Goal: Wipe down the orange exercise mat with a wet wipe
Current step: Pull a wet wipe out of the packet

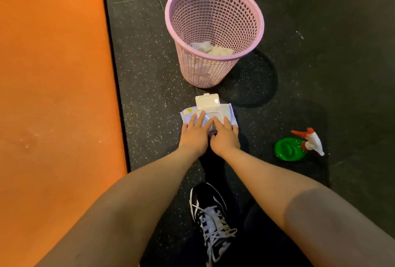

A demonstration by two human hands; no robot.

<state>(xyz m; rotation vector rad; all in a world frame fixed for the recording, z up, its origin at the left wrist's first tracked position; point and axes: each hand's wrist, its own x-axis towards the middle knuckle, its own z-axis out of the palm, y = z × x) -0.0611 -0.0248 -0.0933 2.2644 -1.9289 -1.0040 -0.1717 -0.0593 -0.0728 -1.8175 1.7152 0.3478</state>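
Head view. The orange exercise mat (53, 95) was recorded along the left of the scene, flat on the dark speckled floor (149, 53); no wipe was on it. The wet-wipe pack (188, 115) lay on the floor just right of the mat, its lid (207, 101) flipped open toward the far side.

The left hand (193, 132) was laid on the near-left part of the pack, fingers straight and pressing. The right hand (224, 136) was set beside it, fingers extended onto the dispenser opening. No wipe was seen between them, and whether a pinch had begun could not be told.

A pink basket (171, 31), holding crumpled white wipes (211, 48), stood just beyond the pack. A green spray bottle (299, 147) stood well to the right, and a black shoe (211, 209) was noted near.

Step judged: drawing one wipe from the pack; wiping not yet begun.

Method note: the pack should be held flat by the left hand while a single sheet is pinched and drawn out slowly. Otherwise the soft pack may lift, or several sheets may follow.
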